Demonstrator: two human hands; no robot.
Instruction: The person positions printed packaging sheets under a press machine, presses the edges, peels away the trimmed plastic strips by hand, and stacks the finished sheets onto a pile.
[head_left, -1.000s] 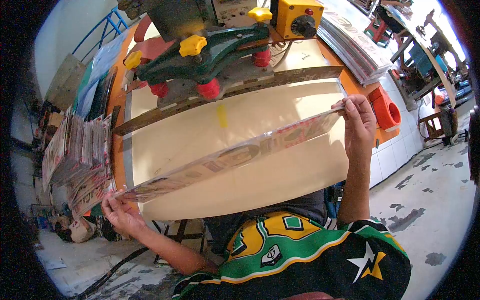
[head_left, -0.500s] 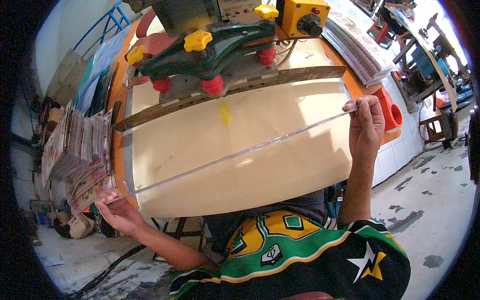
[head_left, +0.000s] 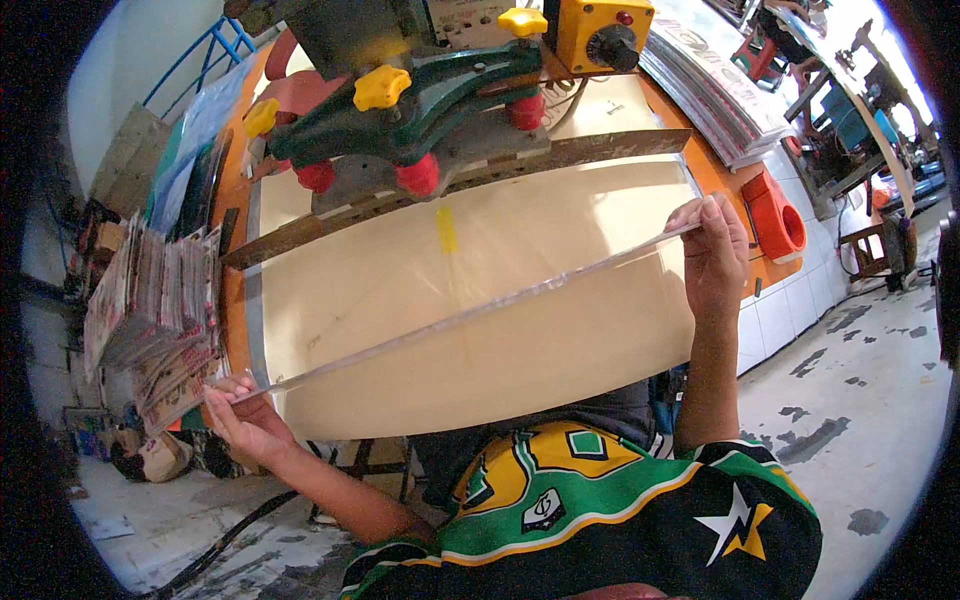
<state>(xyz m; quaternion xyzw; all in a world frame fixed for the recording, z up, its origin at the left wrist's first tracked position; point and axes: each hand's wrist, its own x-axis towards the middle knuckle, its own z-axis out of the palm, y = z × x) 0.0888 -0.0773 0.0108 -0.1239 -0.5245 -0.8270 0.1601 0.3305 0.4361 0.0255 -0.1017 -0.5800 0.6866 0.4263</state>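
Note:
A long, thin, clear plastic strip (head_left: 470,314) runs slantwise across the pale board (head_left: 480,375), its right end higher in view. I cannot tell whether it is a narrow strip or the edge of a clear sheet. At its lower left end, my left hand (head_left: 245,415) pinches it between thumb and fingers, just past the board's left corner. My right hand (head_left: 715,245) pinches the other end over the board's right edge. Beyond the strip, a piece of yellow tape (head_left: 446,232) is on the board.
A dark green press head (head_left: 420,120) with red feet and yellow knobs stands behind a metal bar (head_left: 620,147) across the board. A red tape dispenser-like holder (head_left: 775,215) sits at right. Stacked printed packs (head_left: 150,290) are at left, more stacked sheets (head_left: 710,90) at back right.
My right hand has moved slightly left and my left hand slightly right, bringing them closer together. The strip is still held at both ends.

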